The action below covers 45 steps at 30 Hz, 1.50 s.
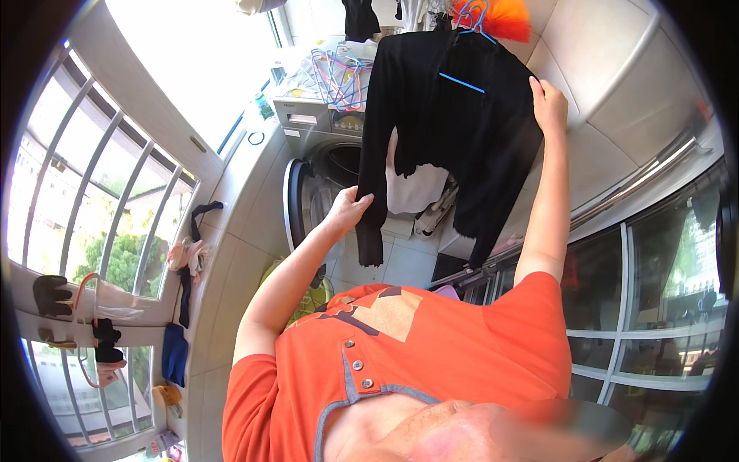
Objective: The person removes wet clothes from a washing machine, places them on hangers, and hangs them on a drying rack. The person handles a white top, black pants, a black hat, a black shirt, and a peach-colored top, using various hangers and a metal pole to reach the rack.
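A black long-sleeved knit top hangs spread out before me on a blue clothes hanger. The hanger's lower bar shows through the neck opening. My left hand pinches the edge of the sleeve on the left, partway down. Higher up, at the shoulder on the right, my right hand grips the fabric between thumb and fingers. The top's lower edge looks uneven, and one sleeve hangs down past it. What holds the hanger's hook cannot be made out.
Behind the top stands a front-loading washing machine with its round door swung out. Loose hangers are piled on it. An orange feathery duster hangs at the top. Barred windows line the left, glass doors the right.
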{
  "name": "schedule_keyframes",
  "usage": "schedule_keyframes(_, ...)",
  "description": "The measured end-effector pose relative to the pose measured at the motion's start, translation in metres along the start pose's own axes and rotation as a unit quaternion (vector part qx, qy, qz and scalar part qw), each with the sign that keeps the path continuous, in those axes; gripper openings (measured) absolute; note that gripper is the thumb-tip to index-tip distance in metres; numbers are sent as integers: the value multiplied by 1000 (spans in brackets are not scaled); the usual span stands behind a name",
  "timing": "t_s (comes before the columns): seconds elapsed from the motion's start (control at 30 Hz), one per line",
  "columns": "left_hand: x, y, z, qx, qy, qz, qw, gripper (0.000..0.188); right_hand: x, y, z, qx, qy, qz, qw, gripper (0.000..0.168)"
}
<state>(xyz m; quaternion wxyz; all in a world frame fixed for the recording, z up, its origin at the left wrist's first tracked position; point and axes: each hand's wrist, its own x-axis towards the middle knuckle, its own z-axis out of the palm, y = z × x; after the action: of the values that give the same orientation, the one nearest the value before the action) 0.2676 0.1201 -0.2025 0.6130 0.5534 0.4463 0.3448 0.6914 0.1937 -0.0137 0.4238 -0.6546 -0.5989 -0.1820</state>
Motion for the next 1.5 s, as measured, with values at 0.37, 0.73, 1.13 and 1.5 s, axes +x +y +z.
schedule_keyframes(0.37, -55, -89, -33, 295, -18, 4, 955, 34, -38, 38, 54, -86, -25, -43, 995, 38)
schedule_keyframes(0.73, -149, -116, -119, 102, -22, -152, 983, 37, -187, -141, 122, 108, -303, -35, 946, 23)
schedule_keyframes(1.13, -148, -180, -105, 33, 65, -231, 970, 34, -325, -188, 410, 113, -613, -67, 779, 29)
schedule_keyframes(1.5, -71, -263, -65, 5, 86, -337, 938, 35, -391, -8, 654, -96, -494, 118, 856, 46)
